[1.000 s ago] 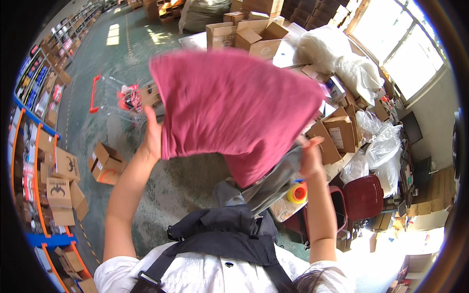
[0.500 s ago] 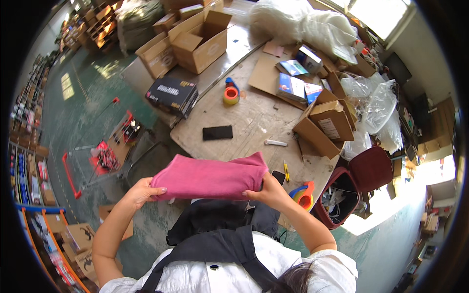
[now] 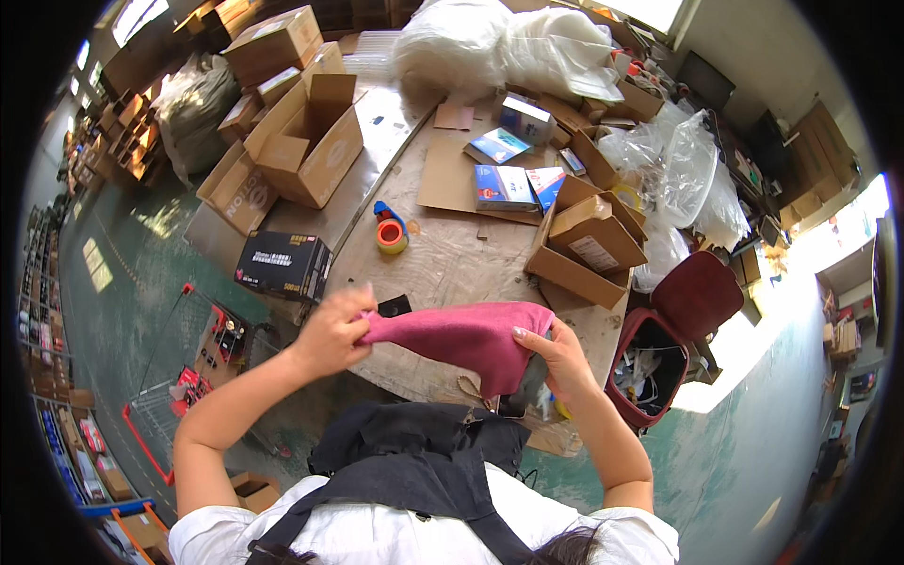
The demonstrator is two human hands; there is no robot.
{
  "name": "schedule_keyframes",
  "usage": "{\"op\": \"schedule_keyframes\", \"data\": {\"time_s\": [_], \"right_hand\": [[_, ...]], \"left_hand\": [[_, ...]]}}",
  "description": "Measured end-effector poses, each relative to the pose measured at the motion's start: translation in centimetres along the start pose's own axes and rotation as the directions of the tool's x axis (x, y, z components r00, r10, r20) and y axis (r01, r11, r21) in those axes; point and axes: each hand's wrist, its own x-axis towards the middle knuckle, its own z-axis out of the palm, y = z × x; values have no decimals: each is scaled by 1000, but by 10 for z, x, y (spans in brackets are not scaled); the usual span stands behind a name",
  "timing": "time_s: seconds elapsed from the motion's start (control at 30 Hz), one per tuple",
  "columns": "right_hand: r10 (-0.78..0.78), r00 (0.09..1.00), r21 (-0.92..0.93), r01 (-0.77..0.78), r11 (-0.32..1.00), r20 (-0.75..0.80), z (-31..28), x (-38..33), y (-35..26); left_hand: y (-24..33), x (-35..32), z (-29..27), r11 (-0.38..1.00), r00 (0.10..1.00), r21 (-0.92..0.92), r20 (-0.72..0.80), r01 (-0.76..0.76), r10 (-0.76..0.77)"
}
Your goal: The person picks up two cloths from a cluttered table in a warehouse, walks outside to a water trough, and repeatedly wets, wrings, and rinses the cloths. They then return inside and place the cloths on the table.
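Observation:
A pink cloth [image 3: 461, 334] is stretched between my two hands above the table's near edge. My left hand [image 3: 331, 331] is closed on its left end, which is bunched to a narrow twist; the fingertips are slightly blurred. At the wider right end, my right hand [image 3: 562, 363] grips the cloth with the thumb on top. Part of the cloth hangs down beside that hand. Something dark grey [image 3: 533, 375] shows between the cloth and my right palm; I cannot make out what it is. Behind the cloth lies a black phone [image 3: 395, 305], partly covered by it.
A tape dispenser [image 3: 391, 235] stands on the table [image 3: 443, 264], with a black carton [image 3: 282, 266] to its left. Farther back are open cardboard boxes [image 3: 315, 151] and blue-white packets [image 3: 505, 188]. An open red suitcase [image 3: 650, 363] is at the right.
The cloth, earlier held flat and wide, is now pulled narrow at its left end. Both hands have moved right, the left one also farther forward. The view has shifted too.

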Motion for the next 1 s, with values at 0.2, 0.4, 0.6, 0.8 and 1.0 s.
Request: {"op": "schedule_keyframes", "data": {"time_s": [0.2,0.4,0.6,0.8,1.0], "right_hand": [[-344,939,-186,338,922,0,34,-1,47],[-353,932,-600,329,729,81,43,8,88],[-230,970,-367,186,911,-80,29,-4,70],[-356,934,-477,297,827,-35,26,-18,50],[-388,919,-325,390,862,74,25,-13,22]], "left_hand": [[46,17,100,-623,413,-452,884,638,-219],[38,69,142,-625,551,-595,780,505,-297],[-27,127,137,-485,538,-776,629,403,-561],[-78,200,153,-252,673,-822,565,511,-477],[-98,224,190,149,458,-603,399,784,-795]]}}
